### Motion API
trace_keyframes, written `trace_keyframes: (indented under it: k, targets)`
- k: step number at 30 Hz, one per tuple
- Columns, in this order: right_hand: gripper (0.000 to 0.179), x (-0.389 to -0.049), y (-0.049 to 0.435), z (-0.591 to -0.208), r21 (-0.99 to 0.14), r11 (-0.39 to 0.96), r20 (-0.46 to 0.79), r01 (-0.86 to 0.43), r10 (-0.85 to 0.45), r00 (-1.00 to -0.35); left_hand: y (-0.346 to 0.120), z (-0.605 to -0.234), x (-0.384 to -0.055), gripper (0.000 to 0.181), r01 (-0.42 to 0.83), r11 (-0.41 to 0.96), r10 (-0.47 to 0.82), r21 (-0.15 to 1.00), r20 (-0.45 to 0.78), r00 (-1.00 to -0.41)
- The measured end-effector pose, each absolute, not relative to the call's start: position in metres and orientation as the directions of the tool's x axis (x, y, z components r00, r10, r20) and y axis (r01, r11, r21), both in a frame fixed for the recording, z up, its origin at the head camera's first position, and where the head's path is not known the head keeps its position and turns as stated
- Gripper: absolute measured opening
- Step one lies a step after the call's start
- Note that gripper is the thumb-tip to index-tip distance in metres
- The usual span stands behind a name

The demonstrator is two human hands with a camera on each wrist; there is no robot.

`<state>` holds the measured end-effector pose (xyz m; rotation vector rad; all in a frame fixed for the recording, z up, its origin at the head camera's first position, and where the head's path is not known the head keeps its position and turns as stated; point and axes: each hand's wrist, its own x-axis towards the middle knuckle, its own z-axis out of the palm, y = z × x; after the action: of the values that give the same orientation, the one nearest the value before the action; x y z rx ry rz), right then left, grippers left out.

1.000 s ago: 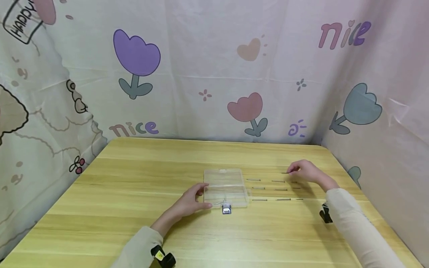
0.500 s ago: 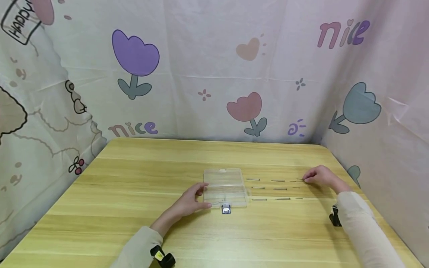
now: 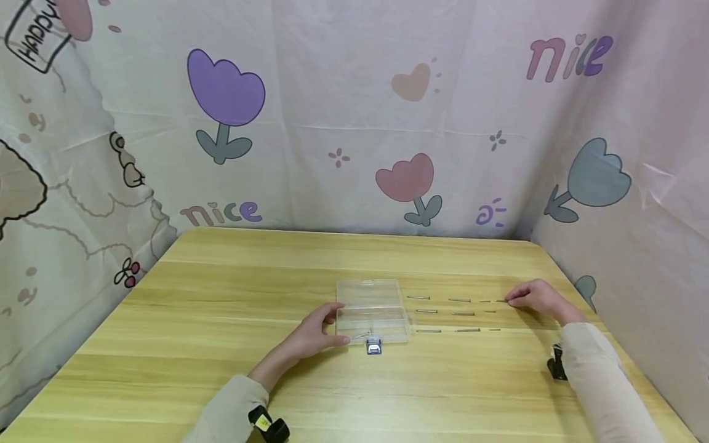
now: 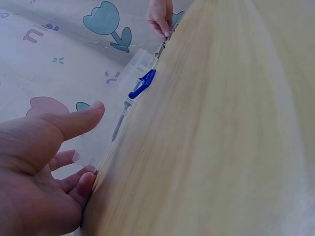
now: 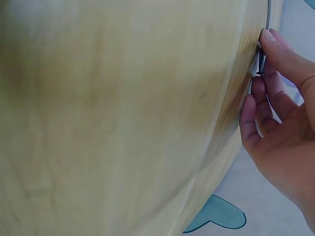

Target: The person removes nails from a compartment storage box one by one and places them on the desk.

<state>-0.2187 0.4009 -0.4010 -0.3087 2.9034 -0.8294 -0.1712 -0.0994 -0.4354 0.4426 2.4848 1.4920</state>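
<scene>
A clear plastic box (image 3: 368, 294) lies with its lid raised back flat, a blue latch (image 4: 142, 84) at its front. My left hand (image 3: 310, 332) holds the box's left side, thumb by the front corner and fingers along the edge. A nail (image 4: 119, 120) shows inside the box in the left wrist view. My right hand (image 3: 537, 296) pinches a thin nail (image 3: 501, 301) at the right end of the back row, down at the table. Left of it lies another thin nail (image 3: 485, 301). In the right wrist view, part of the pinched nail is hidden by the fingers.
Several nails lie in three rows right of the box, among them a back-row nail (image 3: 460, 300), a middle-row nail (image 3: 463, 314) and a front-row nail (image 3: 468, 330). Under everything is a wood-grain table (image 3: 266, 264). A printed curtain (image 3: 321, 92) stands behind and at both sides.
My right hand has moved right and towards the front, bringing the thin nail down to the back row's end. The left hand and the box stay where they were.
</scene>
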Motion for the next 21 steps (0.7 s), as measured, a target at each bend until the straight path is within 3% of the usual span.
trace_keyframes:
  k: [21]
  targets:
    - [0.014, -0.215, 0.402, -0.4016, -0.538, 0.831, -0.041, -0.14, -0.192, -0.981, -0.0983, -0.4361, -0.1705, 0.069, 0.146, 0.454, 0.352, 0.879, -0.027, -0.936]
